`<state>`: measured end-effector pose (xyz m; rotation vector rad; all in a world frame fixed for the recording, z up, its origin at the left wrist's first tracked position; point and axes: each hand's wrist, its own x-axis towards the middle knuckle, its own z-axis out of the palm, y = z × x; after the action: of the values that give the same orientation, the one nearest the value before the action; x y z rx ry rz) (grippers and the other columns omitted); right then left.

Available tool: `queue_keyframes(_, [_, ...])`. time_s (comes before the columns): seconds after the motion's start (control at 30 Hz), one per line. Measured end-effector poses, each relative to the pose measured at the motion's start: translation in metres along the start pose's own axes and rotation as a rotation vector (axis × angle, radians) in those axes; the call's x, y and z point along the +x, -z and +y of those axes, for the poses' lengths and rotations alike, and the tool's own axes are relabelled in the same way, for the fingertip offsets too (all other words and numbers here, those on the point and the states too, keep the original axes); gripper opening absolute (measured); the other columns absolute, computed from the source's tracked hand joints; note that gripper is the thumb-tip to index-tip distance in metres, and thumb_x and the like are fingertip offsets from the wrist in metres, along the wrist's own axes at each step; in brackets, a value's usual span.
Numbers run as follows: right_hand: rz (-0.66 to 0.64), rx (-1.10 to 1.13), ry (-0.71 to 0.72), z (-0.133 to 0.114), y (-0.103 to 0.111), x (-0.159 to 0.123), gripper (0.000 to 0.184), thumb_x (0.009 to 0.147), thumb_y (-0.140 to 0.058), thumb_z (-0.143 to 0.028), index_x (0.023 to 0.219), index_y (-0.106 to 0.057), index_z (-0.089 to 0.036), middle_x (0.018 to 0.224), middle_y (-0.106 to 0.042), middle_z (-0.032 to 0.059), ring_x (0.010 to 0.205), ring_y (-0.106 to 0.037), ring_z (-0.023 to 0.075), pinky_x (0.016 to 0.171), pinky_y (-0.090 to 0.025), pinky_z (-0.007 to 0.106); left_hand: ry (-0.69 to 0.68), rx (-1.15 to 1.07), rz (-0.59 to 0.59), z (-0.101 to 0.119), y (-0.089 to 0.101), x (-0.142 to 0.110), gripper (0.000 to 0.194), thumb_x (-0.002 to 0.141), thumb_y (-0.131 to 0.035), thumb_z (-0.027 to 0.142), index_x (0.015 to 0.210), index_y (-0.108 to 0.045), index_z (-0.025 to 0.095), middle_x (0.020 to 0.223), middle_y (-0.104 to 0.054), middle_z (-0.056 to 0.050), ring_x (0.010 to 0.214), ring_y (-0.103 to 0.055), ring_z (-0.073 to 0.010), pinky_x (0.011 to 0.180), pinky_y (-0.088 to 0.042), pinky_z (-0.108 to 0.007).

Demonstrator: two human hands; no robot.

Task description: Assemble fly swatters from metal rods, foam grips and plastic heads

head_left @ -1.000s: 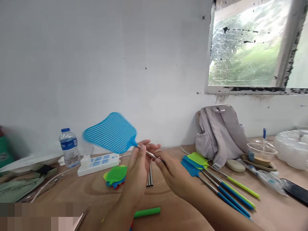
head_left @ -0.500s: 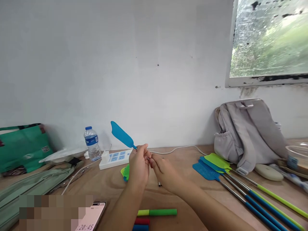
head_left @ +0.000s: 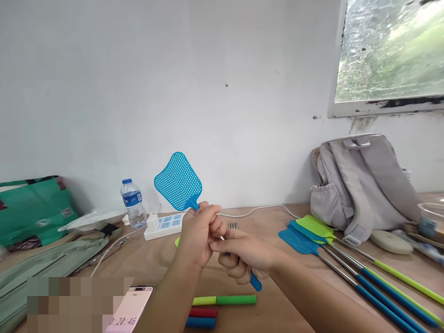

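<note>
A blue fly swatter (head_left: 178,182) is raised above the table, its perforated head facing me and tilted up to the left. My left hand (head_left: 203,231) is closed around its neck just below the head. My right hand (head_left: 243,256) is wrapped around the blue handle (head_left: 255,281), whose end pokes out below the fingers. A short bit of metal shaft shows between the two hands. Most of the shaft and grip is hidden by my fingers.
Several blue and yellow-green fly swatters (head_left: 300,243) lie at right before a grey backpack (head_left: 360,185). Green, red and blue tubes (head_left: 236,299) lie in front. A power strip (head_left: 163,226), water bottle (head_left: 132,203), phone (head_left: 133,305) and green bag (head_left: 34,212) are left.
The swatter's head has turned from nearly edge-on to face me and risen slightly. My right hand has turned, and the blue handle end now shows beneath it.
</note>
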<state>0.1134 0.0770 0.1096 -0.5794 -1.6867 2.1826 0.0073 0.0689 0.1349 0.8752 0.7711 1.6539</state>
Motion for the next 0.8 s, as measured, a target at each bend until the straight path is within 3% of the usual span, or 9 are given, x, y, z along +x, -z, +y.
queue_keyframes(0.13, [-0.232, 0.183, -0.047, 0.008, 0.008, -0.007, 0.024, 0.082, -0.044, -0.033, 0.069, -0.026, -0.023, 0.04, -0.021, -0.0134, 0.033, -0.004, 0.0039, 0.028, -0.012, 0.01, 0.049, 0.005, -0.051, 0.002, -0.006, -0.011, 0.045, 0.054, -0.061, 0.011, 0.055, -0.017, 0.022, 0.035, -0.017, 0.014, 0.031, -0.014, -0.0009, 0.03, -0.018, -0.015])
queue_keyframes(0.3, [-0.493, 0.368, -0.155, 0.03, 0.025, -0.007, 0.034, 0.083, -0.029, -0.033, 0.052, -0.026, -0.02, 0.038, -0.016, -0.0097, 0.03, -0.007, 0.0044, 0.025, -0.018, 0.011, 0.125, 0.038, -0.105, -0.006, -0.014, -0.021, 0.044, 0.053, -0.06, 0.013, 0.054, -0.016, 0.022, 0.034, -0.017, 0.014, 0.031, -0.013, -0.0008, 0.03, -0.019, -0.016])
queue_keyframes(0.4, [-0.593, 0.399, -0.241, 0.04, 0.034, -0.004, 0.033, 0.075, -0.026, -0.026, 0.043, -0.023, -0.02, 0.035, -0.014, -0.0078, 0.026, -0.011, 0.0044, 0.023, -0.023, 0.012, 0.156, 0.039, -0.115, -0.01, -0.017, -0.024, 0.047, 0.052, -0.06, 0.014, 0.054, -0.014, 0.022, 0.035, -0.016, 0.014, 0.03, -0.012, -0.0006, 0.03, -0.016, -0.016])
queue_keyframes(0.5, [-0.661, 0.401, -0.357, 0.054, 0.043, 0.001, 0.033, 0.072, -0.025, -0.031, 0.04, -0.022, -0.021, 0.033, -0.014, -0.0077, 0.023, -0.015, 0.0045, 0.022, -0.026, 0.014, 0.191, 0.015, -0.127, -0.01, -0.019, -0.028, 0.047, 0.05, -0.061, 0.014, 0.053, -0.015, 0.022, 0.034, -0.016, 0.014, 0.029, -0.012, -0.0005, 0.028, -0.015, -0.016])
queue_keyframes(0.67, [-0.69, 0.454, -0.506, 0.077, 0.054, 0.011, 0.033, 0.074, -0.019, -0.045, 0.048, -0.019, -0.025, 0.033, -0.011, -0.0097, 0.021, -0.014, 0.0056, 0.018, -0.025, 0.018, 0.227, 0.021, -0.163, -0.006, -0.018, -0.035, 0.045, 0.05, -0.06, 0.014, 0.051, -0.016, 0.022, 0.033, -0.016, 0.013, 0.028, -0.013, -0.0004, 0.028, -0.016, -0.016])
queue_keyframes(0.73, [-0.623, 0.424, -0.541, 0.072, 0.05, 0.008, 0.03, 0.076, -0.017, -0.045, 0.053, -0.019, -0.025, 0.034, -0.011, -0.0107, 0.023, -0.012, 0.0058, 0.019, -0.022, 0.017, 0.234, 0.054, -0.169, -0.005, -0.016, -0.035, 0.044, 0.051, -0.06, 0.016, 0.051, -0.017, 0.022, 0.033, -0.015, 0.013, 0.028, -0.012, -0.0006, 0.028, -0.016, -0.016])
queue_keyframes(0.8, [-0.502, 0.374, -0.467, 0.056, 0.04, 0.0, 0.025, 0.078, -0.022, -0.039, 0.058, -0.02, -0.024, 0.035, -0.013, -0.0115, 0.025, -0.009, 0.0053, 0.021, -0.017, 0.015, 0.205, 0.082, -0.153, -0.003, -0.015, -0.031, 0.044, 0.051, -0.06, 0.016, 0.051, -0.016, 0.022, 0.034, -0.015, 0.013, 0.028, -0.012, -0.0008, 0.028, -0.015, -0.016])
